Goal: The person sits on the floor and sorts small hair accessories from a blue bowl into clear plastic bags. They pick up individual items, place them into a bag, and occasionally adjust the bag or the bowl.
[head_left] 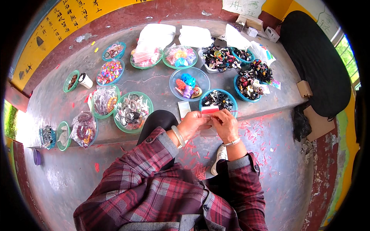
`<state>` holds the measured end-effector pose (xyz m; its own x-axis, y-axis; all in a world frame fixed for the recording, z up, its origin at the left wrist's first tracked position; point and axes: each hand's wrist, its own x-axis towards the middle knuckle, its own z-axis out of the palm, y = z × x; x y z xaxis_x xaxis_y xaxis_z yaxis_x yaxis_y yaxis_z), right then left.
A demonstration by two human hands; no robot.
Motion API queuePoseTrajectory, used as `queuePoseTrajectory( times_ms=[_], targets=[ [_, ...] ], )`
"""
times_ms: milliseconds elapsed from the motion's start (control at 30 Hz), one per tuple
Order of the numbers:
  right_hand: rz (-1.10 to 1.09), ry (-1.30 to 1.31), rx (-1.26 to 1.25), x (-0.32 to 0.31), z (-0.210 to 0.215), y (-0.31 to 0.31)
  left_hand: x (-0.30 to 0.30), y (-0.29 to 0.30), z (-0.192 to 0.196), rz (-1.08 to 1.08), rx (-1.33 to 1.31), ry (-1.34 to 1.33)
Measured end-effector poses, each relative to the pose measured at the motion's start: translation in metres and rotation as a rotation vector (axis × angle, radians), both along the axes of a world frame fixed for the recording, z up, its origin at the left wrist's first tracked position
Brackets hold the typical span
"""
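Note:
Both hands meet in front of me over the ledge's front edge. My left hand (192, 125) pinches a small red-and-white card or packet (210, 110) by its left side. The fingers of my right hand (226, 125) are closed at its lower right edge. Whether anything smaller sits between the fingertips is too small to tell. Just beyond the card stands a blue bowl of dark hair ties (218, 99). A pale flat card (184, 109) lies on the ledge left of that bowl.
Bowls of hair accessories cover the grey ledge (154, 80), among them a green bowl of bagged bands (133, 111) and a clear bowl of bright scrunchies (189, 84). A white cup (85, 81) stands left. Red scraps (198, 169) litter the floor. A black bag (301, 123) hangs right.

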<state>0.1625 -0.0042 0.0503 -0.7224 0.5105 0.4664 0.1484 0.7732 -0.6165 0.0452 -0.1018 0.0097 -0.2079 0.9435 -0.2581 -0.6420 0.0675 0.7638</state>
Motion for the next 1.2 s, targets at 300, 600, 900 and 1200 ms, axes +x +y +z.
queuePoseTrajectory(
  times_ms=[300, 600, 900, 1200],
  targets=[
    [0.009, -0.002, -0.143, 0.002, -0.009, 0.004, 0.000, -0.001, 0.005, -0.043, -0.032, 0.038],
    [0.090, -0.037, -0.618, 0.004, -0.014, 0.006, 0.001, 0.001, 0.003, -0.034, 0.026, 0.001],
    [0.087, -0.229, -0.291, 0.010, -0.010, 0.011, 0.004, 0.003, -0.005, -0.102, 0.022, 0.241],
    [-0.045, -0.227, -0.173, 0.009, -0.003, 0.004, 0.007, 0.002, 0.003, -0.095, -0.022, 0.158]
  ],
)
